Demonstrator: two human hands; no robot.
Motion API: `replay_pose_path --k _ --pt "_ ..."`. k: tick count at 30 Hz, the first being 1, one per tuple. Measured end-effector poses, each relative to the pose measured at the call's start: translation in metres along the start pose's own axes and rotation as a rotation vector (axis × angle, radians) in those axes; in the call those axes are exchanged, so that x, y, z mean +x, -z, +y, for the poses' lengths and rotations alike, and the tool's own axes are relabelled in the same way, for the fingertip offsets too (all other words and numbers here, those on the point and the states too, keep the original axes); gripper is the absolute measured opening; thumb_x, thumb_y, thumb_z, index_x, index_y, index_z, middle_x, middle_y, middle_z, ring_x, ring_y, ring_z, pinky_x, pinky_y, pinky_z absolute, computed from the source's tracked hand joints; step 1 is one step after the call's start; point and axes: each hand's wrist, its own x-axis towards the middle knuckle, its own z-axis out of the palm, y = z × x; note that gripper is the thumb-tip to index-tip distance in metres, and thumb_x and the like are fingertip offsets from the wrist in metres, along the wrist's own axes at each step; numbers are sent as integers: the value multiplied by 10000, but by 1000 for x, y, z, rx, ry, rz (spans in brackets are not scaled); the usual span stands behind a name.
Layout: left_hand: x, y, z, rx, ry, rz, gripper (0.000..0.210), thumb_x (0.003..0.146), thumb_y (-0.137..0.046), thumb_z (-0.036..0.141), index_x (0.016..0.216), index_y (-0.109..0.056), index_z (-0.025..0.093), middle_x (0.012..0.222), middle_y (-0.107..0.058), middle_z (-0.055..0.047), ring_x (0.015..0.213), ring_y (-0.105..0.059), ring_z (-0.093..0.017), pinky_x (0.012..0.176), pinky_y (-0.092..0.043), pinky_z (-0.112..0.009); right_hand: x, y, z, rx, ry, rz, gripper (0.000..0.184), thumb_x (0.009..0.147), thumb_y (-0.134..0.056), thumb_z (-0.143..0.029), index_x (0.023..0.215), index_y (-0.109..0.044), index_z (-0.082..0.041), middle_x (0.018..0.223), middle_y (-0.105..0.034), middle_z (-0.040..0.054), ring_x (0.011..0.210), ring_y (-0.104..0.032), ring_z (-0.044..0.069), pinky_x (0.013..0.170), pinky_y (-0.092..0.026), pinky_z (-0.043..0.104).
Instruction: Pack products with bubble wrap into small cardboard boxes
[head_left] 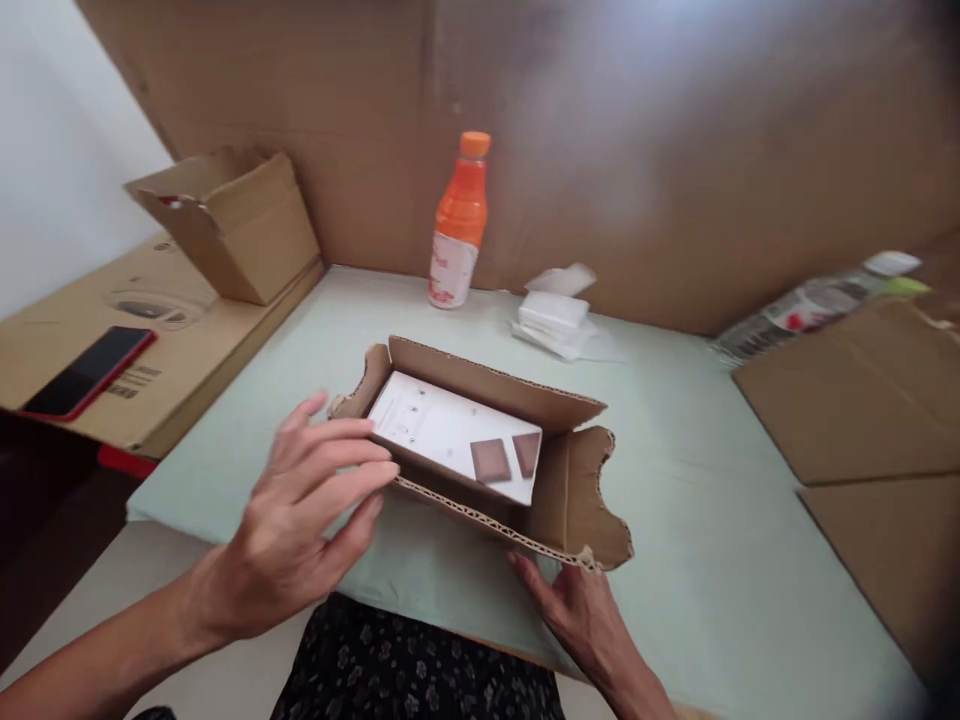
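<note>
In front of me is an open cardboard box (570, 490) with notched end flaps, tilted over the table. A white carton (442, 430) printed with brown squares lies inside it, towards the left end. My left hand (307, 510) is open, its fingers stretched out at the box's near left edge; I cannot tell whether the fingertips touch the carton. Below the near right corner, my right hand (585, 610) grips the cardboard box, with the thumb along its near side and the other fingers hidden beneath.
An orange bottle (459, 225) and white folded packets (559, 310) stand at the back. On the left, a phone (94, 370) and an open carton (255, 230) rest on a flat box (157, 385). A clear bottle (810, 305) leans near cardboard (862, 400) at right.
</note>
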Motion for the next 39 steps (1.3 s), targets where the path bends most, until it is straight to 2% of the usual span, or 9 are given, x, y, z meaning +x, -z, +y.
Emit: replay_pose_path --k 3,5,9,14,19,22,28,35,39 --pt "-20 -15 -15 -109 204 156 578 833 -706 151 1369 -556 308 1408 -585 -70 1342 -566 -296 1222 -403 -577 -14 12 1 92 -164 -76 375 960 -563 -463 1169 -700 -184 1103 -739 133 1031 -707 311 810 -616 422" --pt "-33 -31 -31 -223 458 127 641 853 -702 307 1456 -483 311 1496 -525 -90 1400 -523 -323 1210 -425 -553 -14 15 0 154 -174 -81 353 955 -569 -439 1165 -702 -189 1075 -740 129 987 -712 304 788 -621 423" --pt "-46 -70 -52 -332 819 -191 686 733 -741 589 1290 -611 211 1215 -702 -148 1254 -630 -392 1104 -507 -576 6 11 0 232 -127 -96 328 962 -553 -361 1223 -688 -214 1093 -745 117 1007 -711 301 798 -627 436" --pt "-56 -95 -51 -309 1011 -113 589 647 -736 650 1006 -681 186 939 -732 -134 1045 -702 -381 977 -563 -578 45 36 15 209 87 -177 384 943 -592 -339 1302 -667 -224 1261 -724 112 1096 -708 295 868 -627 447" --pt "-74 -102 -49 -244 1028 -126 517 662 -690 711 780 -661 209 780 -706 -101 912 -706 -355 930 -576 -556 81 132 -2 134 278 114 398 1034 -485 -288 1411 -611 -300 1332 -701 61 1287 -628 287 1069 -514 487" --pt "-78 -106 -50 -227 998 -125 463 693 -674 693 704 -626 233 665 -656 -55 796 -684 -314 929 -579 -532 111 160 -36 -28 483 -71 404 1048 -462 -484 1355 -664 -315 1224 -750 42 1269 -626 309 1097 -469 504" --pt "-77 -108 -47 -282 945 -98 432 741 -653 673 774 -648 242 672 -650 -48 750 -663 -297 920 -582 -510 148 133 -80 -51 456 -439 422 899 -648 -660 930 -765 -255 930 -768 78 1031 -718 310 1079 -515 504" --pt "-78 -104 -50 -323 938 -59 463 769 -677 619 1030 -682 236 771 -654 -61 860 -683 -310 865 -601 -480 144 129 -83 -198 457 -521 812 800 -658 -788 1373 -663 -213 1398 -659 138 1351 -572 393 1126 -480 581" --pt "-83 -105 -50 -323 928 -48 481 788 -674 595 1113 -685 241 819 -673 -74 878 -685 -318 842 -606 -491 131 140 -71 -165 489 -355 671 856 -679 -689 1384 -661 -274 1374 -686 92 1352 -579 375 1155 -445 588"
